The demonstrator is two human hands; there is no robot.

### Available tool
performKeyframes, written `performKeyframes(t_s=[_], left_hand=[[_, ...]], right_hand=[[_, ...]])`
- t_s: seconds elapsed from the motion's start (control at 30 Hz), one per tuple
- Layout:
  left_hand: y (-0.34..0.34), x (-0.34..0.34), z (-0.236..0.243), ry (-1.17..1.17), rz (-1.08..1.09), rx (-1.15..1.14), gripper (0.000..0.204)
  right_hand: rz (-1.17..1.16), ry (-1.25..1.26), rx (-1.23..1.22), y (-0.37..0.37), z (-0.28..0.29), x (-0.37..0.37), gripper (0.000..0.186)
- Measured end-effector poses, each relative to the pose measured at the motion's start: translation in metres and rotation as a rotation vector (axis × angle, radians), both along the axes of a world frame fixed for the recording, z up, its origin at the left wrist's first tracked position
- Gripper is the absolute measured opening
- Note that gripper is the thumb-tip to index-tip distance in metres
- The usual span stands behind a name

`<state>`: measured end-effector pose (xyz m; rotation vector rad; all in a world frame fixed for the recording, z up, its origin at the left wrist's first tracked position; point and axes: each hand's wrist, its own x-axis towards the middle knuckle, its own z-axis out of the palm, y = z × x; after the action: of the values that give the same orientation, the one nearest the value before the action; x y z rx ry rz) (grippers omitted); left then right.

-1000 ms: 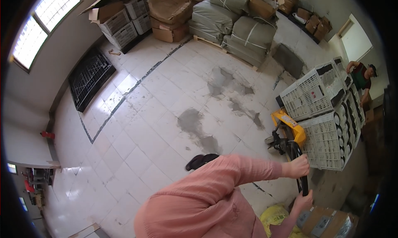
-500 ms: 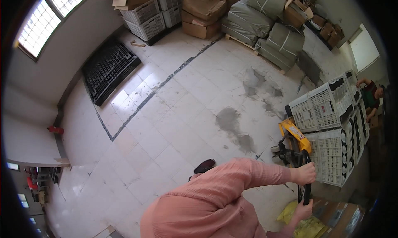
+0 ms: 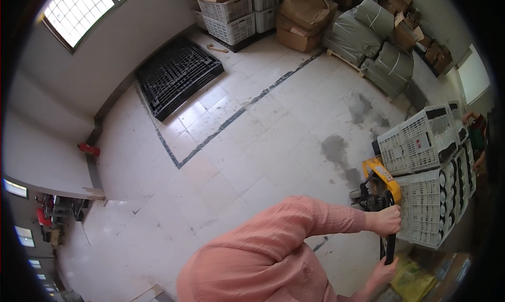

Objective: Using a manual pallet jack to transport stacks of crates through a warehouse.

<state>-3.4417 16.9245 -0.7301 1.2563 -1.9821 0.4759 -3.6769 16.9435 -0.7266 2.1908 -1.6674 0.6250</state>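
Observation:
My left hand (image 3: 386, 220) is wrapped round the upper part of the black loop handle (image 3: 390, 248) of a yellow pallet jack (image 3: 385, 175). Lower on the same loop, my right hand (image 3: 382, 274) grips it too. Both arms reach to the right in pink sleeves. Just beyond the handle, stacked white plastic crates (image 3: 413, 146) stand by the pallet jack, with rows of black and white round-ended items at their side. At the far side of the crates another person's arm (image 3: 470, 117) is partly in view, near the crates.
A yellow sack (image 3: 413, 281) and a taped carton (image 3: 453, 274) lie beside my right hand. A black plastic pallet (image 3: 179, 76) rests on the floor by the wall. Grey wrapped bales (image 3: 353, 36), cartons (image 3: 301, 19) and white crates (image 3: 230, 28) line the back. A red object (image 3: 88, 149) stands by the left wall.
The view has turned left, so the room's pallet, bales and floor marking sit further right. Both hands keep their grip on the handle. The other person is less visible behind the crates.

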Motion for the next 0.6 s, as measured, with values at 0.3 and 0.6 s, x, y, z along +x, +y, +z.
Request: performKeyframes(t_s=[0.3, 0.6], left_hand=[[0.196, -0.014, -0.044, -0.024, 0.048, -0.01, 0.008], [0.354, 0.033, -0.065, -0.008, 0.015, -0.027, 0.007]], right_hand=[[-0.006, 0.013, -0.051, 0.181, -0.048, -0.011, 0.02], [-0.098, 0.026, -0.096, 0.359, -0.069, 0.042, 0.017]])
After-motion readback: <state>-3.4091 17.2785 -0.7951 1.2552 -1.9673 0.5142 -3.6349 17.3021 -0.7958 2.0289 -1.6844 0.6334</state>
